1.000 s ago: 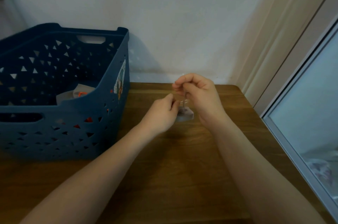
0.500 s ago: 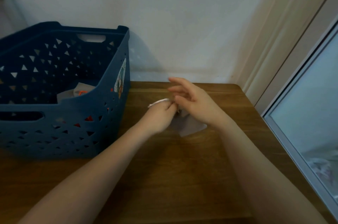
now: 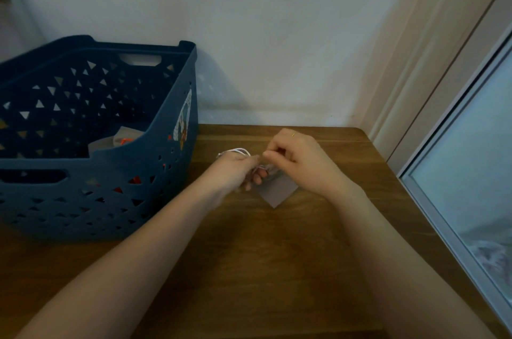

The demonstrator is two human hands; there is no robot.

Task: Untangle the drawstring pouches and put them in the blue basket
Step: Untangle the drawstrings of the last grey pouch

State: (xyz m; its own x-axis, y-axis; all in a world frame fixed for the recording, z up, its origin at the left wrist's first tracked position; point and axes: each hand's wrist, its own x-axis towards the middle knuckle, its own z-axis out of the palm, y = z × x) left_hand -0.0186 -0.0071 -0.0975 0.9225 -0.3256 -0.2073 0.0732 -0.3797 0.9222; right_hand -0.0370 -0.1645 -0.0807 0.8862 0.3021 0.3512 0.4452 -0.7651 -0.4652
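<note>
Hand check first, going left to right: your left hand [image 3: 235, 169] sits mid-table with fingers curled, pinching the white drawstring [image 3: 235, 150], which loops up over its knuckles. Just right of it, nearly fingertip to fingertip, your right hand [image 3: 302, 164] is pinched too, on the cord or the neck of the grey pouch [image 3: 277, 191]; exact contact is hidden behind the fingers, so can't say which. Pouch body lies on the wooden table [image 3: 249, 269] under and between both hands, one corner pointing toward you. Further left, the blue basket [image 3: 116, 200] stands against the wall, well apart from the pouch, and already holds at least one pale pouch with something orange [image 3: 126, 139] on the bottom; more red shows through the side holes, count unclear. Progress guess: part of the job is done, since some pouches are in. Only one pouch is visible outside the basket, so this looks like a late one, maybe the last, but you can't confirm that from here. Still to do: free the cord, then carry the pouch left and drop it in. Far right, a window frame [image 3: 443, 227] runs along the table edge.
</note>
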